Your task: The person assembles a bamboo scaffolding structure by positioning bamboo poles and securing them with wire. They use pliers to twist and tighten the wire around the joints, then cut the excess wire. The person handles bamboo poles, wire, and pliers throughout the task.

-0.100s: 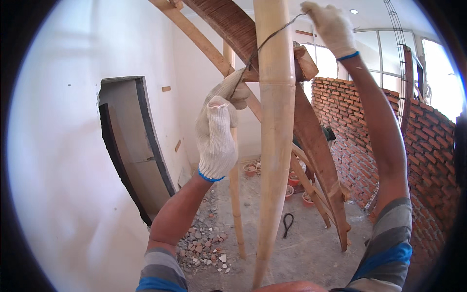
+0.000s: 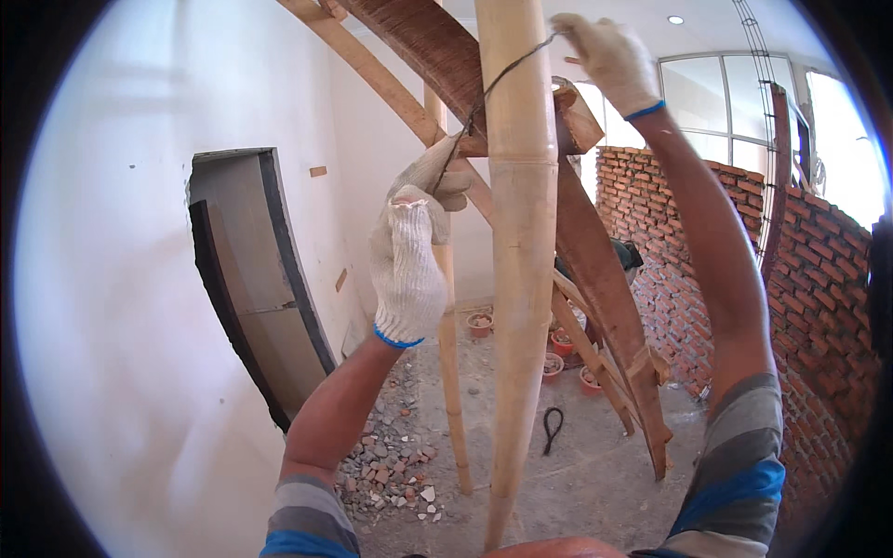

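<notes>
A thick bamboo pole (image 2: 523, 232) stands upright right in front of me. Across its front, near the top, runs a dark cord (image 2: 512, 67), slanting up from left to right. My left hand (image 2: 416, 232), in a white knit glove with a blue cuff, is closed on the cord's lower part, left of the pole. My right hand (image 2: 614, 65), gloved alike, pinches the cord's upper end to the right of the pole. Behind the pole a brown curved wooden beam (image 2: 605, 279) meets a crossing plank (image 2: 386, 79) and a short timber block (image 2: 579, 119).
A partly built brick wall (image 2: 688, 205) stands on the right, a white wall with a doorway (image 2: 260, 279) on the left. Rubble (image 2: 391, 465) lies on the floor, along with a loop of dark cord (image 2: 553, 430). Orange buckets (image 2: 552, 365) stand farther back beside slanting props.
My right hand has moved a little to the left and slightly down, with the cord's end in it. My left hand keeps its grip almost in place.
</notes>
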{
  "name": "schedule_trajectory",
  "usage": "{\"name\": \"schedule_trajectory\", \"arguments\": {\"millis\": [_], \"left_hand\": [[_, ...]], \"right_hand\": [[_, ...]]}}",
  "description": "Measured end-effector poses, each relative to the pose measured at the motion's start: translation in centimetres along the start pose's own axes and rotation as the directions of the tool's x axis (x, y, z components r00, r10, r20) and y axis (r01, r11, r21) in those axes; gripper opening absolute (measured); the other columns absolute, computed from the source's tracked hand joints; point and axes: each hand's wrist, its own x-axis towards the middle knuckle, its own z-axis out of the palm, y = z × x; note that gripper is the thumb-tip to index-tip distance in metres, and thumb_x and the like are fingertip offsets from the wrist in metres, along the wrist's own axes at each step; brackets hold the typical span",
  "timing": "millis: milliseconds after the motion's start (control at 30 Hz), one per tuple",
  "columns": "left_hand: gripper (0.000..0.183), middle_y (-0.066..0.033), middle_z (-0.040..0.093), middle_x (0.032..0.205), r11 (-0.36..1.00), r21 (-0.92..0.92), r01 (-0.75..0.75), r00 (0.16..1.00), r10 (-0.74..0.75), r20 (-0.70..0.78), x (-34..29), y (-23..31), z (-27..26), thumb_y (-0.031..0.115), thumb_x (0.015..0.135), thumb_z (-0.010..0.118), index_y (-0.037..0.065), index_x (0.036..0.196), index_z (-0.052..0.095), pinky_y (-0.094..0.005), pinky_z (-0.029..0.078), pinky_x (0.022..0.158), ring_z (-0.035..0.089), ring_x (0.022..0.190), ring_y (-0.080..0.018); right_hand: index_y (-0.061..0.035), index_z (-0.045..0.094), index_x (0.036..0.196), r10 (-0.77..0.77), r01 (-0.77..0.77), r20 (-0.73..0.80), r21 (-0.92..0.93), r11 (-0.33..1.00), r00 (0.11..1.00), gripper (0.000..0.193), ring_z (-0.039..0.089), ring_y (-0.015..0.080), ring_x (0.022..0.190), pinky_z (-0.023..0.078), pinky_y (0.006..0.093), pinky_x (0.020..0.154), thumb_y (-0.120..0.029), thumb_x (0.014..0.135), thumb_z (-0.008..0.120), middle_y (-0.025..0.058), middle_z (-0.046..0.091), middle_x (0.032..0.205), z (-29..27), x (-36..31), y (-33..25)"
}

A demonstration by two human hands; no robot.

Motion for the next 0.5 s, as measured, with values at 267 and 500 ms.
{"name": "schedule_trajectory", "arguments": {"millis": [267,500], "left_hand": [[0.057,-0.0273,0.036,0.171,0.998,0.057,-0.025,0.977,0.013,0.211,0.5,-2.7,-2.9,0.055,0.117,0.034,0.009,0.093,0.059,-0.0545,0.042,0.122,0.048,0.151,-0.0393],[0.055,-0.0262,0.029,0.175,0.988,0.146,-0.054,0.968,0.016,0.250,1.4,-3.4,-3.6,0.054,0.117,0.034,0.007,0.099,0.058,-0.0539,0.034,0.128,0.041,0.156,-0.0387]], "right_hand": [[-0.0102,0.060,0.143,0.255,-0.551,0.499,0.641,0.534,0.828,0.038,0.064,0.0277,0.120,0.053,0.0415,0.102,-0.026,0.109,0.063,0.0107,0.066,0.133,6.3,-1.6,-4.3],[-0.0063,0.056,0.152,0.020,-0.786,0.786,0.616,0.054,0.618,0.048,0.062,0.0215,0.131,0.053,0.0377,0.111,-0.026,0.109,0.064,0.0107,0.063,0.147,7.3,-4.9,-4.2]]}}
